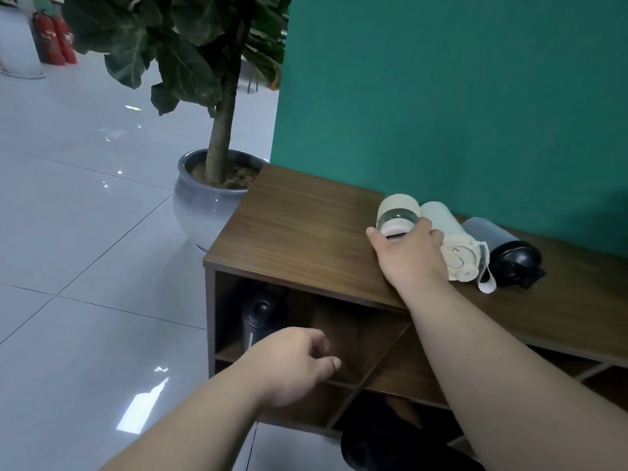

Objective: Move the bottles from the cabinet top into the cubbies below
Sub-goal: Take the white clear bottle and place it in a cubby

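Note:
Three bottles lie on their sides on the wooden cabinet top (pixel 299 226) against the green wall. My right hand (pixel 411 256) is shut on the leftmost one, a cream bottle with a clear glass band (pixel 397 212). Beside it lies a cream bottle with a strap (pixel 448 239), then a grey bottle with a black cap (pixel 503 246). A dark bottle (pixel 258 317) stands in the upper left cubby. My left hand (pixel 295 365) hovers in front of that cubby with loosely curled fingers, holding nothing.
A large potted plant in a grey glazed pot (pixel 200 212) stands on the tiled floor just left of the cabinet. The cubbies (pixel 384 355) have diagonal dividers. Something dark (pixel 384 440) sits low in front of the cabinet. Red fire extinguishers (pixel 54 39) stand far back left.

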`<state>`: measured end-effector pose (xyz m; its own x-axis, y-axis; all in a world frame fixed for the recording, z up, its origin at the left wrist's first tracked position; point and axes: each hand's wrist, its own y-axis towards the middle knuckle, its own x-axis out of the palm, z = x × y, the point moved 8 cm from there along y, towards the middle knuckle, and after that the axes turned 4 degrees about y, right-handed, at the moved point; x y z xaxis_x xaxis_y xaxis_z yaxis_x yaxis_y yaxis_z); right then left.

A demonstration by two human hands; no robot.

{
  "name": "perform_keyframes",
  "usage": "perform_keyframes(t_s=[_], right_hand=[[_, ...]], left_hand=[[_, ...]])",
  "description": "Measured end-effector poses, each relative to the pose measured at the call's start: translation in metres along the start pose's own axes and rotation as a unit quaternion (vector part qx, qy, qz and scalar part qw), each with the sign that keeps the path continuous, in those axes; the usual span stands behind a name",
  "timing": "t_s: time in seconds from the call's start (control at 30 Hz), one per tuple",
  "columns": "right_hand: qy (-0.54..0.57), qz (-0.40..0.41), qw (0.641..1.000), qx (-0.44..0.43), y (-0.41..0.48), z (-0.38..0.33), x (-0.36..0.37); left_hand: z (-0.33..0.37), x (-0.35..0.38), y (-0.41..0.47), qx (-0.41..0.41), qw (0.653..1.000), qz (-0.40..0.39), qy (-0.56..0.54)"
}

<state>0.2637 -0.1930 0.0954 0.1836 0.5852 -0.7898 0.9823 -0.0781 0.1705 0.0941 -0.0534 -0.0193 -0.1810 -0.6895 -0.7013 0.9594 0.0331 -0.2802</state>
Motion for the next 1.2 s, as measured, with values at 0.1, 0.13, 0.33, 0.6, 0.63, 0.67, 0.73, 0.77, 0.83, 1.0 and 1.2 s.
perform_keyframes(t_s=[0.1, 0.13, 0.33, 0.6, 0.63, 0.67, 0.73, 0.77, 0.83, 1.0, 1.2], right_hand=[[0.0, 0.008, 0.998, 0.056, 0.016, 0.001, 0.009], [0.005, 0.015, 0.997, 0.071, 0.02, 0.003, 0.011], [0.029, 0.032, 0.998, 0.05, 0.025, 0.008, 0.009], [0.294, -0.008, 0.953, -0.076, -0.042, 0.015, -0.029], [0.335, -0.015, 0.937, -0.095, -0.052, 0.015, -0.037], [0.37, -0.025, 0.922, -0.113, -0.062, 0.016, -0.045], [0.412, -0.058, 0.898, -0.143, -0.081, 0.017, -0.055], [0.408, -0.078, 0.896, -0.16, -0.09, 0.018, -0.056], [0.354, -0.117, 0.911, -0.177, -0.106, 0.025, -0.045], [0.209, -0.195, 0.943, -0.172, -0.132, 0.057, 0.012], [0.173, -0.223, 0.95, -0.131, -0.124, 0.08, 0.07]], left_hand=[[-0.01, -0.003, 0.007, -0.003, 1.0, -0.001, -0.01], [-0.014, -0.005, 0.009, -0.004, 1.0, 0.004, -0.015], [-0.034, -0.015, 0.017, -0.021, 0.996, 0.025, -0.084], [-0.035, -0.016, 0.011, -0.018, 0.993, 0.034, -0.11], [-0.036, -0.016, 0.009, -0.018, 0.992, 0.032, -0.123], [-0.037, -0.015, 0.008, -0.016, 0.99, 0.025, -0.137], [-0.039, -0.009, 0.007, -0.002, 0.99, -0.005, -0.138], [-0.038, -0.005, 0.007, 0.011, 0.992, -0.027, -0.127], [-0.039, 0.009, 0.008, 0.032, 0.991, -0.072, -0.112], [-0.032, 0.052, 0.016, 0.056, 0.985, -0.124, -0.105], [-0.046, 0.082, 0.054, 0.027, 0.994, -0.033, -0.098]])
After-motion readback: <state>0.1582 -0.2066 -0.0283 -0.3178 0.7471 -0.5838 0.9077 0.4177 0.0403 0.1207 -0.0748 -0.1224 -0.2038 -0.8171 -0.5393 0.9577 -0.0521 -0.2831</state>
